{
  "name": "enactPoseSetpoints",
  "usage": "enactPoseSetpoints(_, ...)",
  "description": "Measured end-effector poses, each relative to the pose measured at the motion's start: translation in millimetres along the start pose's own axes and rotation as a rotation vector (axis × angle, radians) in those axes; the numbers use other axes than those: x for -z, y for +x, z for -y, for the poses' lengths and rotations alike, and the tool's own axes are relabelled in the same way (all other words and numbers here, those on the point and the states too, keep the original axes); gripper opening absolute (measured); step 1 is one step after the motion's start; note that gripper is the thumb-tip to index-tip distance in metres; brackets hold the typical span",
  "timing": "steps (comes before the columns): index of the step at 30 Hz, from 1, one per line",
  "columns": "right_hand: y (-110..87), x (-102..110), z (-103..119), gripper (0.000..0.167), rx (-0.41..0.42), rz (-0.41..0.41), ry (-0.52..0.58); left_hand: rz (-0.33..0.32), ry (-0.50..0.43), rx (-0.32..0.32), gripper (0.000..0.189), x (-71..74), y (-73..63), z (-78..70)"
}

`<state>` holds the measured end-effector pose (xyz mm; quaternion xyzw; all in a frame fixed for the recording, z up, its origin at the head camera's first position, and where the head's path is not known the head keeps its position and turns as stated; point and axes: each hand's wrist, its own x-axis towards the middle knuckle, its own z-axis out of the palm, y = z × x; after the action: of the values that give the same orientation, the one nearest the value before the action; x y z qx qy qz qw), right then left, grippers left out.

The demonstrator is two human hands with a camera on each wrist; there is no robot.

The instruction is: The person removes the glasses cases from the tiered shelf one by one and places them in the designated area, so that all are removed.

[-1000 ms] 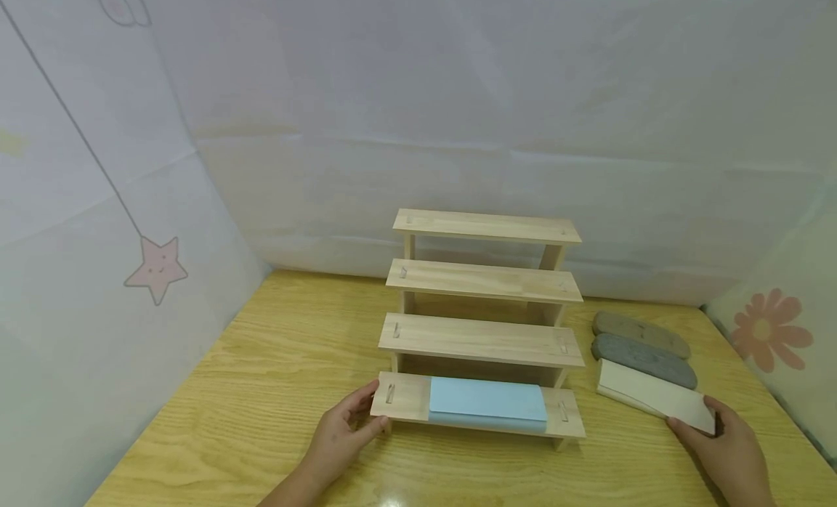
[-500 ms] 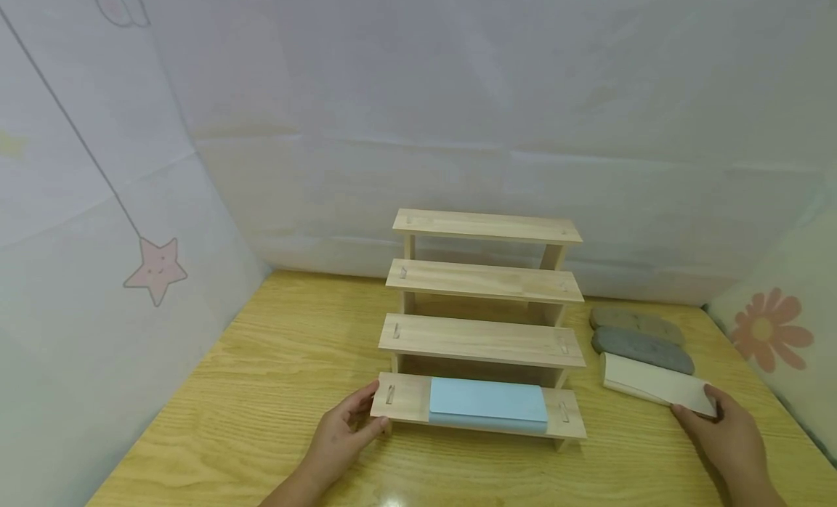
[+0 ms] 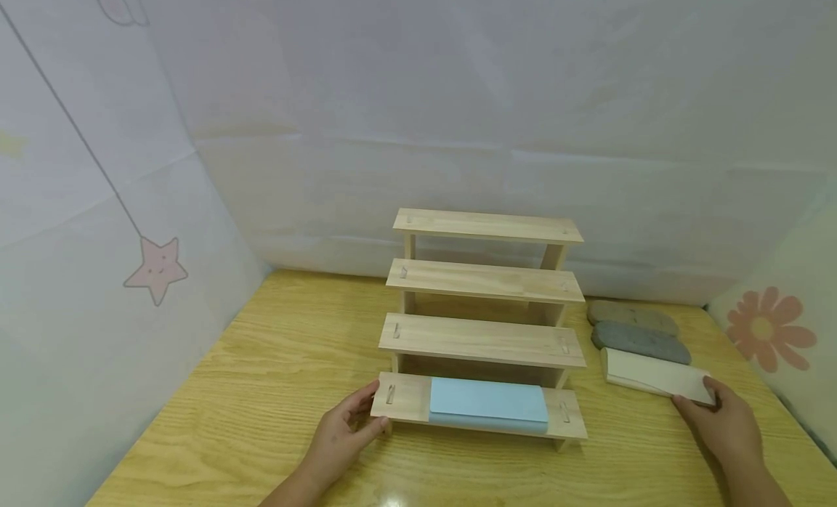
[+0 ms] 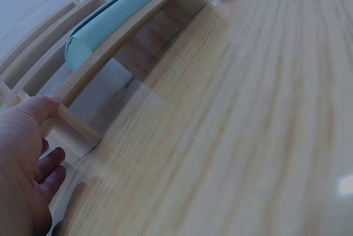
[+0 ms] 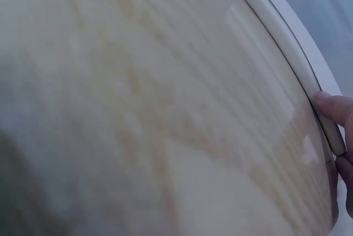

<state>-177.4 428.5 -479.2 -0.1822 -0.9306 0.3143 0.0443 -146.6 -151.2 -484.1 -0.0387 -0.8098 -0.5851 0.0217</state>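
Observation:
A four-tier wooden step rack (image 3: pixel 484 335) stands mid-table, with a light blue glasses case (image 3: pixel 487 401) lying on its lowest tier. My left hand (image 3: pixel 343 428) holds the left end of that lowest tier; the left wrist view shows the thumb on the board's edge and the other fingers bent beside the support. To the right of the rack, a cream-white glasses case (image 3: pixel 657 374) lies on the table. My right hand (image 3: pixel 729 420) grips its right end between thumb and fingers. Touching or close behind it are a grey case (image 3: pixel 641 341) and a brown case (image 3: pixel 633 317).
The rack's three upper tiers show bare boards with slots near their ends. A wood-grain table (image 3: pixel 261 391) lies under everything. Pale cloth walls (image 3: pixel 458 107) rise behind and at both sides, with a printed star (image 3: pixel 157 269) and flower (image 3: pixel 770 330).
My right hand has shifted the white case away from me, toward the back, and straightened it slightly. The grey and brown cases have slid back too. My left hand and the rack stay put.

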Motion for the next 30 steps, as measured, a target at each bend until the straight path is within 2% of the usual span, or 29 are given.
enactPoseSetpoints(12, 8.0, -1.6, 0.6, 0.088, -0.012, -0.01, 0.008, 0.001, 0.01, -0.008, 0.06, 0.8, -1.0, -2.0)
enactPoseSetpoints(26, 0.2, 1.7, 10.0, 0.094, -0.083, 0.025, 0.07, 0.008, 0.005, -0.015, 0.059, 1.4, -1.5, -5.7)
enactPoseSetpoints(30, -5.1, 2.9, 14.6, 0.093, -0.044, 0.003, 0.105, 0.005, 0.002, -0.019, 0.058, 1.4, -1.4, -5.3)
